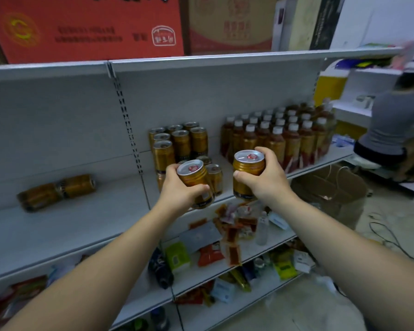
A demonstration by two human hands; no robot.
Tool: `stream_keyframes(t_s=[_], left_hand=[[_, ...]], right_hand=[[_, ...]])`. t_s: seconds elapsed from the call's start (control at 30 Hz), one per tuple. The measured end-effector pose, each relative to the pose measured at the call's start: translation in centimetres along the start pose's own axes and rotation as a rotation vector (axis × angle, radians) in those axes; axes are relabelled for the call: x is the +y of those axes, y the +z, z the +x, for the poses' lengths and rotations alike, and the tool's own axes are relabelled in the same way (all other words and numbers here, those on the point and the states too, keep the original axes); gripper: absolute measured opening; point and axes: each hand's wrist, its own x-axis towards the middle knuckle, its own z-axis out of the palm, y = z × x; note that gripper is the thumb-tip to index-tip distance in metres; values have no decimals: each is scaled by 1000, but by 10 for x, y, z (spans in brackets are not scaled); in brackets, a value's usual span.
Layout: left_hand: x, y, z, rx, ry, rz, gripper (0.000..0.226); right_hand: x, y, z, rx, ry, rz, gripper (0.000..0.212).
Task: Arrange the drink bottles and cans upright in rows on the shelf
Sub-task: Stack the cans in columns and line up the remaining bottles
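Observation:
My left hand (181, 187) grips a gold can (192, 174), tilted toward me, in front of the white shelf (86, 218). My right hand (268, 173) holds a second gold can (247, 163), nearly upright, beside it. Behind the hands, several gold cans (177, 142) stand upright in rows on the shelf. To their right stand several brown drink bottles with white caps (277, 137) in rows. Far left on the same shelf, two gold cans (58, 191) lie on their sides, end to end.
Red and tan cartons (89, 27) sit on the top shelf. Lower shelves hold scattered snack packets (230, 237) and a small clear bottle (262, 229). A cardboard box (330, 185) rests on the floor at right, near a person in grey (392, 125) and cables.

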Motion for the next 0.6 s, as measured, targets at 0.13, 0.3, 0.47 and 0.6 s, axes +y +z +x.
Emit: stream_keyframes(t_s=[0.13,0.3,0.47,0.6], left_hand=[[10,-4,20,21,37,36,90],[15,-24,65,3,135,219,73],[19,-36,126,-22,229,356,61],[15,-35,161,-62,199,490,78]], right_hand=[[9,6,28,-34,7,7,79],[22,38,79,-103,18,32,80],[33,73,132,-125,12,37,69],[39,93,163,-159,6,2,66]])
